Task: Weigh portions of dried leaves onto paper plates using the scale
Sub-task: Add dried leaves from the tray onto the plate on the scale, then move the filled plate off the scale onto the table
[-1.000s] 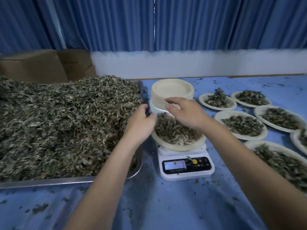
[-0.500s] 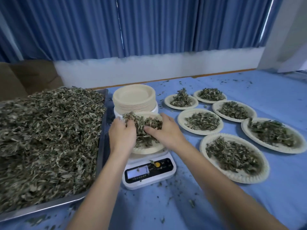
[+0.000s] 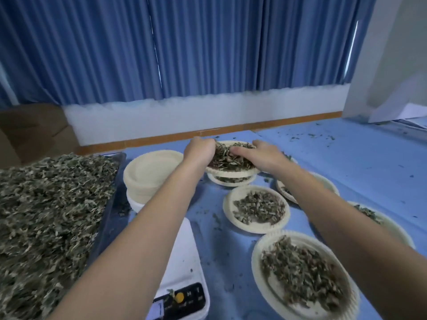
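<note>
Step in hand, as judged: a weighed portion is off the scale [image 3: 182,269] and being carried to the far end of the row of filled plates.

Both hands grip 1 loaded plate [image 3: 231,173] by opposite rims. Left hand [image 3: 199,150] is curled over the left rim, fingers among the dried leaves [image 3: 228,158]. Right hand [image 3: 258,155] is laid across the right rim, fingers bent onto the leaves. The plate is held above another filled plate [image 3: 231,180], of which only the front edge shows; whether the 2 touch cannot be told.

Scale platform is bare, partly hidden by the left forearm. Its display is cut off at the frame edge, unreadable.

Stack of empty plates [image 3: 150,176] stands just beside the leaf tray [image 3: 50,215].

Next move, judged: find bare cloth [image 3: 346,162] to set the plate down level, then release both rims without dragging leaves off.
</note>
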Tool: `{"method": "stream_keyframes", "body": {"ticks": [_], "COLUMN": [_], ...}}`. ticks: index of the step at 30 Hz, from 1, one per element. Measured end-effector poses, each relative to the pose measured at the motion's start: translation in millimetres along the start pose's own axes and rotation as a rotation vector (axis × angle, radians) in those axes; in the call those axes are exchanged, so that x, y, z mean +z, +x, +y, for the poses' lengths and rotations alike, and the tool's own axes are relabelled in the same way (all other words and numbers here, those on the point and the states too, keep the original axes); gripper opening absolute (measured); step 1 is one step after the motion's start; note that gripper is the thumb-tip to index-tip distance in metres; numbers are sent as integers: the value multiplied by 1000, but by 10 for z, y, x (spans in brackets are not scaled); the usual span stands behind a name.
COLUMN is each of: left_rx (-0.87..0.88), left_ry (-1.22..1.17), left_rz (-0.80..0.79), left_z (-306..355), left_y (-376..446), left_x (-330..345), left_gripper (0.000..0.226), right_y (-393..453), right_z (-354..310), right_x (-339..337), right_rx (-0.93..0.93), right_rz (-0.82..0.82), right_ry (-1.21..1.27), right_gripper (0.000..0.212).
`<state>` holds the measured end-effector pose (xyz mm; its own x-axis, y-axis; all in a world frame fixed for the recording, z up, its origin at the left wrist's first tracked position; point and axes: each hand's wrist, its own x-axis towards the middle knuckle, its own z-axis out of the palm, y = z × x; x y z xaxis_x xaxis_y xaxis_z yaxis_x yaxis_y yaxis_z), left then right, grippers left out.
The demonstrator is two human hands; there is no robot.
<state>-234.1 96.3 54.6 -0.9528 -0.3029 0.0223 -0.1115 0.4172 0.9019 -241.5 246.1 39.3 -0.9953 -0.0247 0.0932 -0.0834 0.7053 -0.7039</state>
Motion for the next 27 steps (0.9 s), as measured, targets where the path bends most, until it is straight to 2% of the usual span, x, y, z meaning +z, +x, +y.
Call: {"method": "stream_keyframes", "body": {"ticks": [4, 9, 14, 19, 27], "left_rx": [0, -93, -178, -188, -322], "left_ry": [-11, -88, -86, -31, -86], "left_rz": [17, 22, 102, 168, 84], "left_z": [192, 132, -67, -290, -664], "left_y": [683, 1383, 1948, 2463, 2720], "left_x": [199, 537, 796, 950, 1258], "left_gripper": [33, 41, 42, 40, 52], "right_y": [772, 1691, 2364, 2773, 3088], "right_z": [-48, 132, 311, 424, 719], "right_x": [-90, 79, 433, 780, 1219], "right_rx": [-32, -8, 57, 114, 200], "right_rz": [21, -23, -122, -199, -253], "right_ry": [-40, 23, 56, 63, 39], "right_gripper": [67, 87, 83, 81, 86]}}
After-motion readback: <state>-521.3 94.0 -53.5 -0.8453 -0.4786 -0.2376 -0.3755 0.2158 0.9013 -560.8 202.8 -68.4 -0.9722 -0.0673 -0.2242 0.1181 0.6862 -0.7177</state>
